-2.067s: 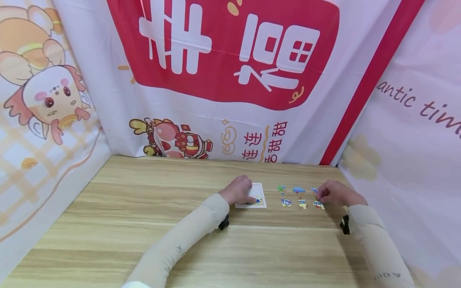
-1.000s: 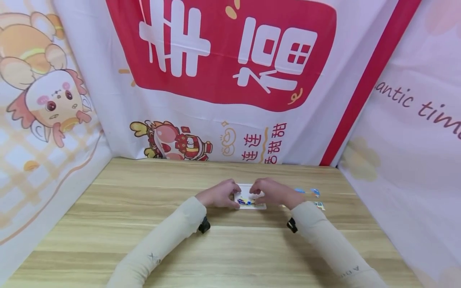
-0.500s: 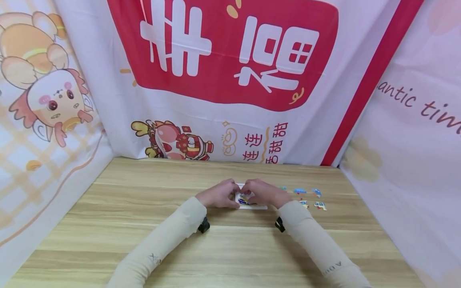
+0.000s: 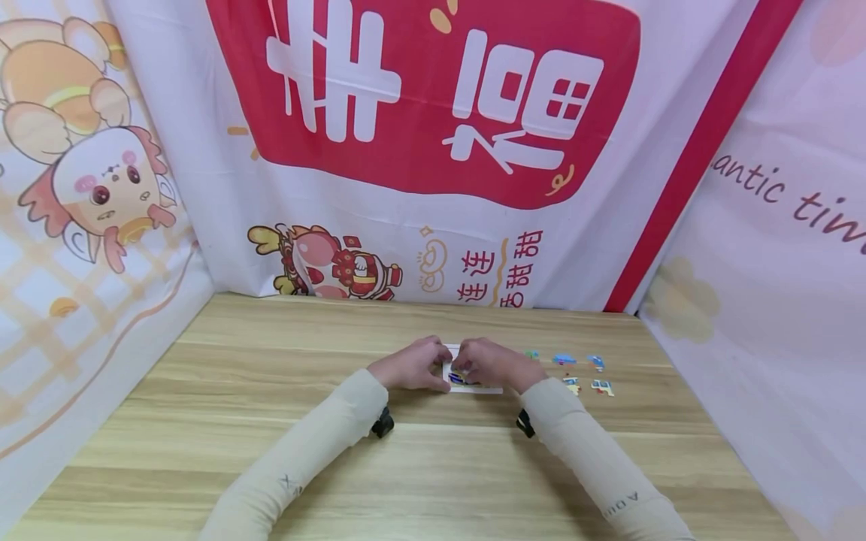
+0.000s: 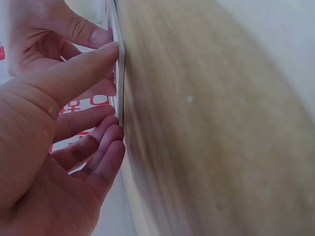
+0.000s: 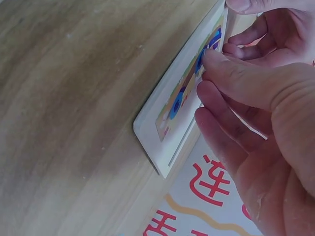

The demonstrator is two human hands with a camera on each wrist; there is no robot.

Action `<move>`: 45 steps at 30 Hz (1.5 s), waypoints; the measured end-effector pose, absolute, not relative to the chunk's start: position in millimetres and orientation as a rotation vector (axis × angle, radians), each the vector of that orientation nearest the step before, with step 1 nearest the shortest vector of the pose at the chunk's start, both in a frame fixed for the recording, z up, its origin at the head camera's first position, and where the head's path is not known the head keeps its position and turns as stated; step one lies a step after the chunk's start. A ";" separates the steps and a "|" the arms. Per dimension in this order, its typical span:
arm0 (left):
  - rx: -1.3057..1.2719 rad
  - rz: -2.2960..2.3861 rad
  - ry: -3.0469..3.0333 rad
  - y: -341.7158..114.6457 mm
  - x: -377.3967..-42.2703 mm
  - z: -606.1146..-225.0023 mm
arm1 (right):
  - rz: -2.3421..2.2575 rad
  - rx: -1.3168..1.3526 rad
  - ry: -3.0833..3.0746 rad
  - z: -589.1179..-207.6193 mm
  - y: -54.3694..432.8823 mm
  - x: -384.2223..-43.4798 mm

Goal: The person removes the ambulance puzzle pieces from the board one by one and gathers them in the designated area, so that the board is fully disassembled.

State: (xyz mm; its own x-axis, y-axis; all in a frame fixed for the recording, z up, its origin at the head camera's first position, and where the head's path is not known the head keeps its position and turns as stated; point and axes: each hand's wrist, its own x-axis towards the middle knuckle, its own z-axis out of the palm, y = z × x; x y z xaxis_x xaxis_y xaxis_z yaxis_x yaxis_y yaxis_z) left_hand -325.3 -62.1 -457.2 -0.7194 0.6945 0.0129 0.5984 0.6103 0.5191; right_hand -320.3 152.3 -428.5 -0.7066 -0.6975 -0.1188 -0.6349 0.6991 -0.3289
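A white puzzle board lies flat on the table, joined pieces with blue wheels along its near side. My left hand holds the board's left end, thumb at the near edge and fingertips at the far edge; the left wrist view shows the thumb against the rim. Over the board, my right hand pinches a puzzle piece down against it, with the thumb on top in the right wrist view. That piece is mostly covered by the fingers.
Several loose puzzle pieces lie right of the board, among them a blue one and a yellow one; the right wrist may cover others. The wooden table ends at a printed cloth behind, with cloth walls on both sides.
My right hand has come from the loose pieces on the right to the board, then slightly further left. My left hand has shifted left, off the pieces to the board's left end.
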 end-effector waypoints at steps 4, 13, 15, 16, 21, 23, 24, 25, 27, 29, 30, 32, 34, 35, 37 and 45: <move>1.084 0.751 2.648 -62.3 -324.0 -456.0 | -0.378 -1.062 2.687 -430.7 151.2 -320.3; 1.090 0.762 2.638 -62.2 -324.9 -456.1 | -0.397 -1.010 2.739 -433.0 151.4 -320.5; 1.080 0.770 2.638 -62.6 -325.2 -455.8 | -0.405 -1.029 2.742 -432.6 151.7 -320.0; 1.078 0.771 2.638 -62.7 -325.4 -455.9 | -0.408 -1.038 2.743 -432.4 152.0 -319.8; 1.079 0.772 2.635 -63.0 -325.8 -455.0 | -0.484 -1.073 2.739 -433.0 155.4 -319.9; 1.075 0.766 2.637 -63.0 -325.7 -454.2 | -0.546 -1.073 2.732 -432.8 157.2 -320.4; 1.069 0.767 2.638 -63.0 -325.6 -453.9 | -0.578 -1.067 2.726 -432.5 158.3 -320.5; 1.063 0.771 2.640 -63.0 -325.4 -453.6 | -0.606 -1.063 2.721 -432.1 159.1 -320.7; 1.054 0.765 2.647 -63.0 -325.3 -453.5 | -0.661 -1.051 2.708 -431.3 160.6 -321.0; 1.048 0.761 2.652 -63.0 -325.2 -453.4 | -0.708 -1.044 2.695 -431.0 162.1 -321.2; 1.051 0.761 2.654 -62.9 -325.0 -453.5 | -0.729 -1.044 2.689 -431.4 162.9 -321.3; 1.060 0.751 2.657 -62.6 -324.6 -453.7 | -0.767 -1.036 2.682 -432.9 164.9 -321.6; 1.062 0.750 2.655 -62.1 -323.8 -453.5 | -0.801 -1.021 2.683 -435.1 167.5 -321.8; 1.063 0.749 2.655 -61.7 -323.3 -453.6 | -0.817 -1.008 2.686 -436.8 169.2 -322.0; 1.054 0.749 2.653 -61.0 -322.2 -453.9 | -0.847 -0.990 2.688 -439.3 173.6 -322.1; 1.005 0.752 2.656 -61.0 -320.7 -456.8 | -0.865 -0.962 2.713 -435.1 205.3 -313.6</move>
